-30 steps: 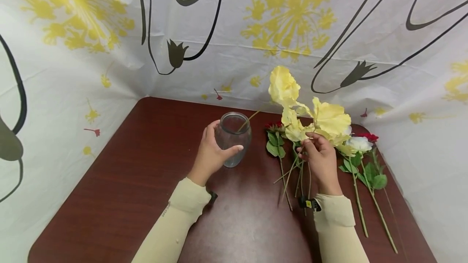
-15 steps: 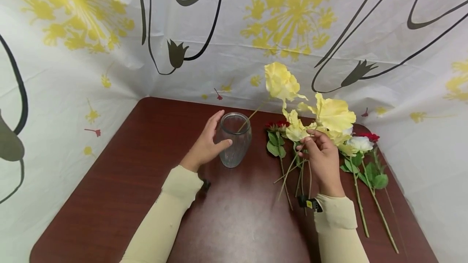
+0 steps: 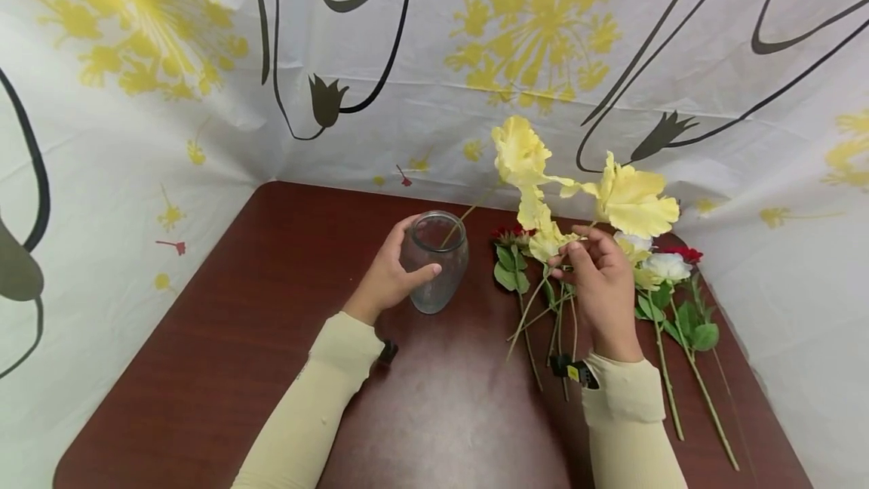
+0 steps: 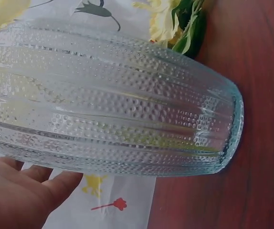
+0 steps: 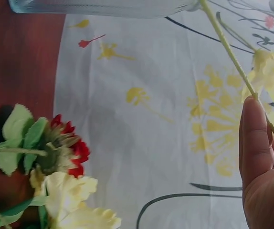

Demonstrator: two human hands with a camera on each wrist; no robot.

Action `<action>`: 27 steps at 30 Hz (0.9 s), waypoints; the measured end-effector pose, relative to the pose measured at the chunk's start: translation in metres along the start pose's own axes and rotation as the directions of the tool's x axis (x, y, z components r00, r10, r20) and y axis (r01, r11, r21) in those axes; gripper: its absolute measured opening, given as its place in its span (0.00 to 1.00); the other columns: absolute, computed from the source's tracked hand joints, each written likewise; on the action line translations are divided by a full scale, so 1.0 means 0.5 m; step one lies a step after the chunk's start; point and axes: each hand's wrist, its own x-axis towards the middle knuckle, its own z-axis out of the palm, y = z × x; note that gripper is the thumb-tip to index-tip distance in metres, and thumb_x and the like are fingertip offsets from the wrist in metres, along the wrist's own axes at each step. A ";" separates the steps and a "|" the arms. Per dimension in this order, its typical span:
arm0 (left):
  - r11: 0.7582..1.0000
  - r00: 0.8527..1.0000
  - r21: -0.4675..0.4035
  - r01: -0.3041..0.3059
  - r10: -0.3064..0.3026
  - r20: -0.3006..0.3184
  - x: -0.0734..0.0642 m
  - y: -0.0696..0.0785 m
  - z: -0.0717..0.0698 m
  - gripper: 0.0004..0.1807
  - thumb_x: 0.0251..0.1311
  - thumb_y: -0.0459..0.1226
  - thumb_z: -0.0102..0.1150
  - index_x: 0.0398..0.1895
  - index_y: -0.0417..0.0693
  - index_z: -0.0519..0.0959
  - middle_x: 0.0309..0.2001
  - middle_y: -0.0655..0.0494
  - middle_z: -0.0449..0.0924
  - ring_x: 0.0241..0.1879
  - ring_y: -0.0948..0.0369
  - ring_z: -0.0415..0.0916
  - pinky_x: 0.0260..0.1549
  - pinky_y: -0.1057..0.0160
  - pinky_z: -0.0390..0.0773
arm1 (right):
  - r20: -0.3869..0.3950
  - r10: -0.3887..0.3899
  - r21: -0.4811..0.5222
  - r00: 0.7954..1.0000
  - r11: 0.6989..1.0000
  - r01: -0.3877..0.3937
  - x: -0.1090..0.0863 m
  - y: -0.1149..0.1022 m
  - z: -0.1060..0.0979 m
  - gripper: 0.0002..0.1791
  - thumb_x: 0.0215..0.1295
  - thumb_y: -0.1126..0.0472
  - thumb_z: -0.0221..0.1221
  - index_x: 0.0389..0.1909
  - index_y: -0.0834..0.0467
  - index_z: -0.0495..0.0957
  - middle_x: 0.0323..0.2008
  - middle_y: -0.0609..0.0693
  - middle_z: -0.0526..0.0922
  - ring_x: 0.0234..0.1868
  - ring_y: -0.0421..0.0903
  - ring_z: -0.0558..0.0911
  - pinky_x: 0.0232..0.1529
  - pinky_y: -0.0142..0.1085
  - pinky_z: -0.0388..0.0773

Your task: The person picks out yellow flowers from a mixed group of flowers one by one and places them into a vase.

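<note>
My left hand holds the clear glass vase at its left side, thumb in front and fingers towards the back. The left wrist view shows the vase's dimpled, ribbed wall with the fingers along one side. One yellow flower leans right out of the vase, its stem inside the mouth. To the right, my right hand pinches the stem of another yellow flower, whose bloom stands above the hand. In the right wrist view the stem runs out from the fingertips.
A red flower with green leaves lies beyond the right hand's left side. White flowers and several long stems lie on the right of the dark wooden table. A patterned white cloth hangs behind and at both sides.
My left hand drew back from the vase, then came round its side again. The flower in my right hand has tilted and risen to the right.
</note>
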 end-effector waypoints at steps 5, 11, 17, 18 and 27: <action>0.999 0.998 0.020 0.027 -0.025 -0.058 -0.007 -0.001 0.009 0.46 0.55 0.49 0.71 0.74 0.62 0.57 0.68 0.57 0.62 0.66 0.58 0.61 0.62 0.41 0.62 | 0.006 -0.048 0.037 0.999 0.998 0.047 0.006 -0.019 0.015 0.14 0.74 0.61 0.55 0.56 0.62 0.74 0.36 0.55 0.78 0.35 0.46 0.85 0.34 0.35 0.83; 0.999 0.990 0.042 0.026 -0.020 -0.137 -0.012 0.000 0.021 0.46 0.52 0.50 0.73 0.73 0.62 0.59 0.68 0.53 0.63 0.65 0.58 0.61 0.60 0.41 0.65 | -0.003 -0.113 0.123 0.994 0.986 0.113 0.009 -0.026 0.030 0.11 0.73 0.64 0.55 0.52 0.63 0.74 0.35 0.56 0.79 0.34 0.47 0.85 0.32 0.36 0.83; 0.998 0.980 0.039 0.048 -0.039 -0.193 -0.019 0.006 0.030 0.47 0.50 0.51 0.75 0.72 0.60 0.60 0.68 0.60 0.61 0.65 0.60 0.61 0.60 0.43 0.66 | -0.054 -0.161 0.225 0.985 0.959 0.169 0.012 -0.029 0.048 0.09 0.72 0.66 0.56 0.49 0.66 0.74 0.34 0.58 0.80 0.33 0.49 0.85 0.30 0.37 0.83; 0.998 0.980 0.039 0.050 -0.041 -0.197 -0.019 0.006 0.031 0.47 0.50 0.51 0.75 0.73 0.60 0.59 0.68 0.61 0.61 0.66 0.60 0.61 0.60 0.43 0.66 | -0.064 -0.168 0.241 0.984 0.954 0.178 0.013 -0.031 0.051 0.09 0.72 0.66 0.56 0.49 0.66 0.74 0.34 0.58 0.79 0.33 0.49 0.84 0.30 0.37 0.83; 0.999 0.973 0.046 0.028 -0.017 -0.228 -0.021 0.010 0.037 0.48 0.49 0.52 0.75 0.72 0.57 0.60 0.69 0.61 0.61 0.66 0.60 0.61 0.61 0.45 0.65 | -0.195 -0.270 0.433 0.943 0.839 0.329 0.017 -0.062 0.083 0.12 0.71 0.66 0.56 0.51 0.68 0.72 0.37 0.62 0.76 0.36 0.55 0.84 0.35 0.41 0.83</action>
